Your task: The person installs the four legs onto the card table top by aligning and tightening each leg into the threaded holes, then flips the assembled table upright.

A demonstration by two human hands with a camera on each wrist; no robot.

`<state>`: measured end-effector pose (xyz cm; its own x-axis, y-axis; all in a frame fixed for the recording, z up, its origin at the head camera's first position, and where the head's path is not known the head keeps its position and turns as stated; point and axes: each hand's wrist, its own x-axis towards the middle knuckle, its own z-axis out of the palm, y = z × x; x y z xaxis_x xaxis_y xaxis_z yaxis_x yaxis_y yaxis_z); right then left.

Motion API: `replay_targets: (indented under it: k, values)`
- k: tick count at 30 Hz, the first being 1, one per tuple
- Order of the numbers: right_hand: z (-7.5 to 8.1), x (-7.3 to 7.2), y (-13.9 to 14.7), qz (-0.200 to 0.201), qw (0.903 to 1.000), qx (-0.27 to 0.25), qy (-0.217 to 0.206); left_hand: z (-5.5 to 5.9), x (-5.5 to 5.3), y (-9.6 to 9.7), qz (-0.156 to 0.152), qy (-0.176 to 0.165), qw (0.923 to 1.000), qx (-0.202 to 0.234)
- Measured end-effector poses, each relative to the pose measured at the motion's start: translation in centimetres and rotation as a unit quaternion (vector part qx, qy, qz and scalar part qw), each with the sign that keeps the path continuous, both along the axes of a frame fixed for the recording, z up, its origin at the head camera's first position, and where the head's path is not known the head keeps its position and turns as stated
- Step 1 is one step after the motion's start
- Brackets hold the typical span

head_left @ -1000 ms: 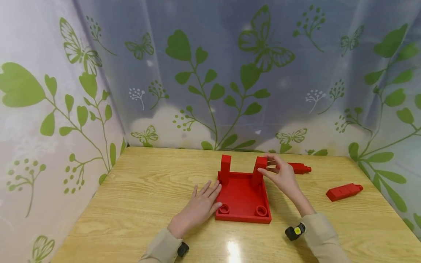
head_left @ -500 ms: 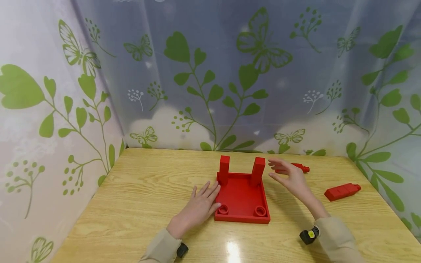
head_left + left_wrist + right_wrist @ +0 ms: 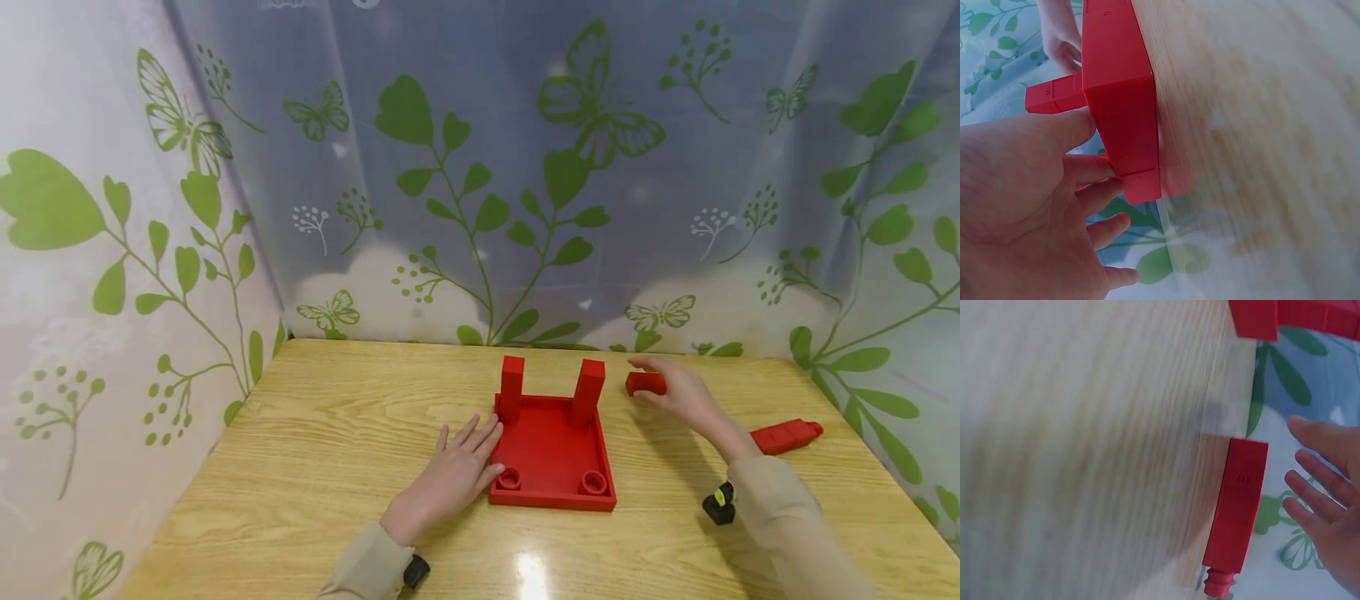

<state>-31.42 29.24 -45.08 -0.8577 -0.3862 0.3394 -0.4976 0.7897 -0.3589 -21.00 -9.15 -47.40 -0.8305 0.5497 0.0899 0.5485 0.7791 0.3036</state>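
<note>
A red square base [image 3: 551, 454] with a raised rim lies on the table. Two red legs, the left one [image 3: 512, 387] and the right one [image 3: 588, 392], stand upright at its far corners. Ring-shaped sockets [image 3: 593, 482] sit in both near corners. My left hand [image 3: 447, 475] rests flat along the left rim, its thumb and fingers touching the side wall [image 3: 1122, 119]. Over a loose red leg [image 3: 645, 383] lying at the back right, my right hand [image 3: 686, 404] has its fingers spread. The right wrist view shows a gap between the fingers and that leg [image 3: 1235, 506].
Another loose red leg [image 3: 787, 436] lies farther right, partly hidden behind the right forearm. All of it is on a light wooden table [image 3: 322, 425]. Curtains [image 3: 480, 275] printed with leaves and butterflies hang behind the table and at its sides.
My right hand has let go of the upright right leg and moved right, over the loose leg at the back. My left hand has stayed in place on the base.
</note>
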Motion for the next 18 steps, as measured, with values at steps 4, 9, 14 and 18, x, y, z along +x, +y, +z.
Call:
replay_targets:
  k: [4, 9, 14, 18]
  values:
    - [-0.1, -0.9, 0.3, 0.000, 0.9991, 0.022, -0.036, 0.0, 0.0, 0.0, -0.001, 0.003, 1.0000, -0.001]
    - [-0.4, -1.9, 0.5, 0.006, 0.9972, 0.057, -0.047, -0.1, 0.0, 0.1, 0.002, 0.003, 1.0000, -0.002]
    - [-0.8, -2.4, 0.2, 0.004, 0.9969, 0.065, -0.045, 0.0, 0.0, 0.0, 0.003, 0.001, 1.0000, -0.005]
    - [-1.0, -2.4, 0.0, -0.002, 0.9959, 0.075, -0.051, 0.0, 0.0, 0.0, 0.004, 0.000, 1.0000, -0.006]
